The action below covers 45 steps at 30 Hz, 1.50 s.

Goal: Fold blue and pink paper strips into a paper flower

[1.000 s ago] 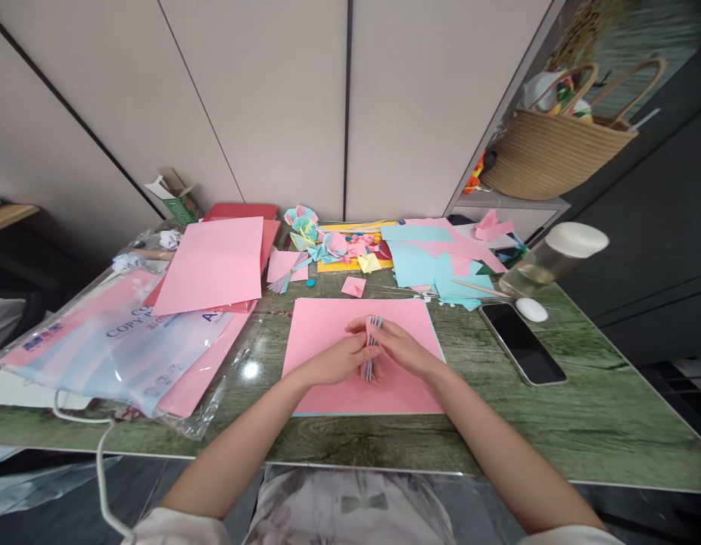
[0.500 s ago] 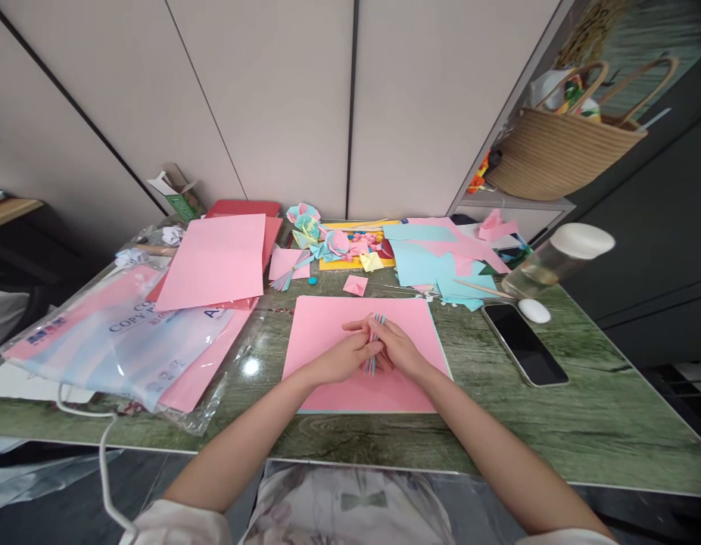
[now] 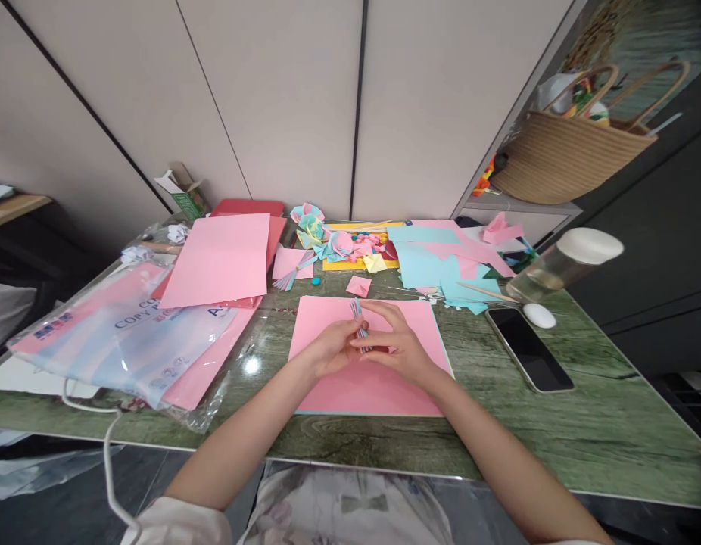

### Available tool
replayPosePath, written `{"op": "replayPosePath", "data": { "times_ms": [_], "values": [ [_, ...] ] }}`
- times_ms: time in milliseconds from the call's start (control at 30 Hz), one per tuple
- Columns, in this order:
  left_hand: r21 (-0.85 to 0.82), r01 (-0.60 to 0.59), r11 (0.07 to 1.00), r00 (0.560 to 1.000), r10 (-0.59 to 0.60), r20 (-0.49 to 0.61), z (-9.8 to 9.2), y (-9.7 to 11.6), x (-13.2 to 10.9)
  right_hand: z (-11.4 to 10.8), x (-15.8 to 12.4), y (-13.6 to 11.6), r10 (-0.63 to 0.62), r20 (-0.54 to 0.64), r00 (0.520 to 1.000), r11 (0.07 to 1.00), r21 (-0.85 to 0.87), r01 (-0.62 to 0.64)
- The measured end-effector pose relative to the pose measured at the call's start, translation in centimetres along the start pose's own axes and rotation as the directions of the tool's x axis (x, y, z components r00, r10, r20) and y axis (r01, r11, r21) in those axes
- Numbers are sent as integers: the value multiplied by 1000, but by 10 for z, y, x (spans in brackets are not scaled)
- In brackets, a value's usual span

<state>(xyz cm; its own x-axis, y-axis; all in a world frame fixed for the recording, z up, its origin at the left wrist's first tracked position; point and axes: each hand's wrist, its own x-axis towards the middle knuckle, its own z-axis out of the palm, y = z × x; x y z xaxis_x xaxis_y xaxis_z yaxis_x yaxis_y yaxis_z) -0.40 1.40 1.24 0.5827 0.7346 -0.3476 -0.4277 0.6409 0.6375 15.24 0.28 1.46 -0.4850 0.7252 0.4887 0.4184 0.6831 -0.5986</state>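
Observation:
A small bundle of thin pink and blue paper strips (image 3: 356, 308) is held above the stack of pink paper (image 3: 339, 393) on the table. My left hand (image 3: 333, 348) is closed on the bundle, its thumb across the strips. From the right, my right hand (image 3: 400, 341) reaches round the bundle with fingers bent and parted, the fingertips at its top and middle. Its grip is partly hidden. Beyond the stack lie a folded pink paper square (image 3: 359, 286) and a fanned bunch of strips (image 3: 294, 271).
Left stands a plastic paper pack (image 3: 140, 325) with pink sheets (image 3: 219, 257) over it. Paper flowers (image 3: 313, 227) and blue paper pieces (image 3: 424, 265) lie at the back. On the right are a phone (image 3: 529, 348), a white egg-shaped object (image 3: 539, 316) and a clear bottle (image 3: 543, 272).
The strip bundle has tilted and shifted slightly left and away from me. My right hand's fingers have spread and moved up round it, while my left hand has turned.

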Motion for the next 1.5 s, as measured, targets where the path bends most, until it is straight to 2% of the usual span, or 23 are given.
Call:
{"op": "replayPosePath", "data": {
  "times_ms": [200, 567, 800, 900, 1067, 1233, 1500],
  "values": [
    [-85, 27, 996, 999, -25, 22, -7, -9, 6, 4, -2, 9, -98, 25, 995, 992, -74, 100],
    [-39, 4, 999, 1000, -4, 7, -4, -11, 4, 2, -2, 8, -120, 31, 992, 993, -9, 120],
    [-92, -17, 996, 1000, 18, 19, -2, -13, 2, 0, -1, 7, -109, 33, 993, 994, 14, 109],
    [-47, -18, 999, 999, 20, 35, -1, -14, 2, -1, 0, 7, -125, 48, 991, 992, 1, 125],
    [39, 18, 999, 1000, -18, -14, -2, -11, 3, -8, 1, 6, -107, 119, 987, 993, -33, 111],
    [27, 27, 999, 999, -26, -46, -2, -4, -1, -14, 1, 4, -80, 48, 996, 996, -33, 82],
    [-6, 29, 1000, 1000, -29, -2, 5, 0, -7, -12, -1, 2, -104, 4, 995, 994, -17, 104]
  ]
}}
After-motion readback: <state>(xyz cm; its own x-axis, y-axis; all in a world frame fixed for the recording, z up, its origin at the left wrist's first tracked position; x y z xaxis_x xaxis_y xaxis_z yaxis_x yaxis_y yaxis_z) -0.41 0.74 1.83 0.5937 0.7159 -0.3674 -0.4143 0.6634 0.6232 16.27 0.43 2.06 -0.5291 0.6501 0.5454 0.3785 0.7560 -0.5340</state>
